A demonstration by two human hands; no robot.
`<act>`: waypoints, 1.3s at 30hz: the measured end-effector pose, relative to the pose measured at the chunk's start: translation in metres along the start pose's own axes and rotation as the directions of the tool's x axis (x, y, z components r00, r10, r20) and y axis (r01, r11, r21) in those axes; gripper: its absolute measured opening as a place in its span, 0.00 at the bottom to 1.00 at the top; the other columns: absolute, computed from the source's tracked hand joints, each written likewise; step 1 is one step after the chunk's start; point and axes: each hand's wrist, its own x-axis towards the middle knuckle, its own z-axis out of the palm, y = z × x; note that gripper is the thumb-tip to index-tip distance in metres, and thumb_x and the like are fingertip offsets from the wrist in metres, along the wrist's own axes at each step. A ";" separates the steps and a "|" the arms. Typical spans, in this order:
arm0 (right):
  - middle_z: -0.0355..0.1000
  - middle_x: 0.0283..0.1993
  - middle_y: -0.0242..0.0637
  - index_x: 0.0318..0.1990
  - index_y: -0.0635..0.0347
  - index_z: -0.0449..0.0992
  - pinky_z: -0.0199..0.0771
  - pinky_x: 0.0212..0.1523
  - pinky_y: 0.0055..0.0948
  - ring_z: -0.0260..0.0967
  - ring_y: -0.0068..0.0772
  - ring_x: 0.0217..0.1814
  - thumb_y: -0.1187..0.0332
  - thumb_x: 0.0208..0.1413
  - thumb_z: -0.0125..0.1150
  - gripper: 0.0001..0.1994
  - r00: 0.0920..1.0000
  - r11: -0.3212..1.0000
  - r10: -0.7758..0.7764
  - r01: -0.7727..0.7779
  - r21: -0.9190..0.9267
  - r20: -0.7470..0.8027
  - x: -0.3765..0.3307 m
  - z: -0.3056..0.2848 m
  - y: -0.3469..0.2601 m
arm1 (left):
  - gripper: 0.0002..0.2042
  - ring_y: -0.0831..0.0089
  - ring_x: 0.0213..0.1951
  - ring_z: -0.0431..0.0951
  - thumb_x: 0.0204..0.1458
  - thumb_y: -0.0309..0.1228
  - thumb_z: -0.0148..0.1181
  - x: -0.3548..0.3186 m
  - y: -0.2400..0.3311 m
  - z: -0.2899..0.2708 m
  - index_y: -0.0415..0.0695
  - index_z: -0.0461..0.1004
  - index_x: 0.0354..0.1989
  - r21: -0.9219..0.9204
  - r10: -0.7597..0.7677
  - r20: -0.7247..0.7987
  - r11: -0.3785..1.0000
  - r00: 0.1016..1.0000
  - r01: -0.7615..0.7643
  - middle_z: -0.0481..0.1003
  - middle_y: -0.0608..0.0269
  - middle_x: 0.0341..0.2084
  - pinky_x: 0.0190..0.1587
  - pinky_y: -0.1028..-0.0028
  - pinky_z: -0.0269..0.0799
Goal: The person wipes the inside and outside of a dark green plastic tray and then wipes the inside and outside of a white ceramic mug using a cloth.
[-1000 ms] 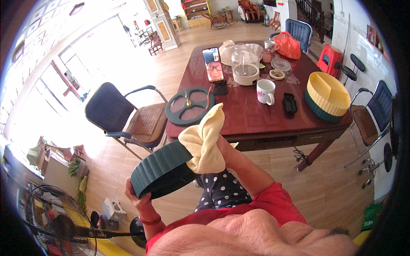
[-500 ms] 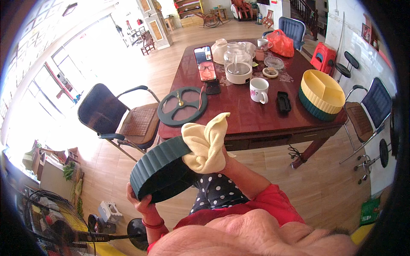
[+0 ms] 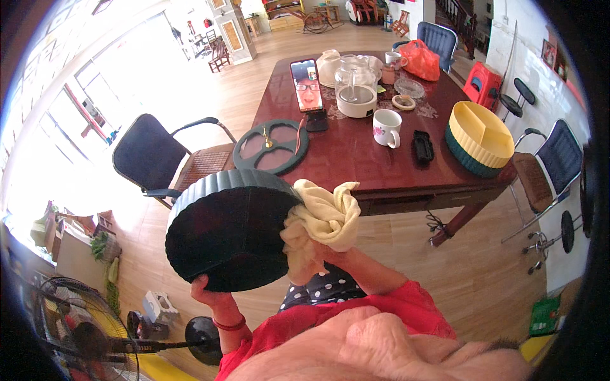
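My left hand (image 3: 208, 293) grips the lower left edge of a round, dark green tray (image 3: 229, 238) with a ribbed side wall. The tray is tilted up in front of me, its broad dark face toward me; shadow hides the detail in it. A pale yellow cloth (image 3: 327, 213) is bunched over my right hand (image 3: 329, 253) and presses against the tray's right edge. Most of the right fingers are hidden by the cloth. Beyond the tray, a dark green ring-shaped lid (image 3: 279, 166) with a gold knob lies on the table.
On the red-brown table (image 3: 375, 168) stand a phone on a stand (image 3: 307, 95), a glass kettle (image 3: 356, 95), a flowered mug (image 3: 386, 130), a black holder (image 3: 422, 147) and a yellow-and-green divided tray (image 3: 480, 136). A chair (image 3: 149, 152) is at left, a fan (image 3: 89, 336) lower left.
The green tray has swung left and turned, so its broad dark face now shows. The cloth in my right hand has shifted slightly right and hangs down lower.
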 end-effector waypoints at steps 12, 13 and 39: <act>0.72 0.43 0.33 0.45 0.57 0.73 0.68 0.46 0.29 0.67 0.28 0.45 0.67 0.49 0.60 0.14 0.929 0.889 0.345 -0.370 0.271 0.136 -0.019 -0.002 0.002 | 0.30 0.50 0.49 0.71 0.33 0.29 0.51 -0.007 -0.012 -0.012 0.39 0.67 0.53 -0.062 0.011 0.049 0.998 0.999 -0.008 0.71 0.51 0.47 0.52 0.52 0.68; 0.71 0.44 0.33 0.45 0.57 0.73 0.67 0.47 0.29 0.67 0.29 0.46 0.67 0.50 0.60 0.14 0.929 0.889 0.349 -0.370 0.269 0.125 -0.020 -0.002 0.000 | 0.30 0.50 0.49 0.71 0.33 0.30 0.51 -0.007 -0.011 -0.012 0.40 0.66 0.53 -0.054 0.026 0.051 0.998 0.998 -0.023 0.71 0.51 0.48 0.53 0.52 0.67; 0.63 0.54 0.33 0.58 0.56 0.62 0.57 0.59 0.27 0.60 0.30 0.56 0.54 0.60 0.48 0.23 0.679 0.619 0.652 -0.734 0.280 0.338 -0.063 0.021 0.019 | 0.27 0.54 0.46 0.73 0.30 0.31 0.49 -0.022 -0.013 -0.025 0.37 0.69 0.46 -0.014 -0.001 0.030 1.000 1.000 0.001 0.73 0.54 0.43 0.54 0.58 0.67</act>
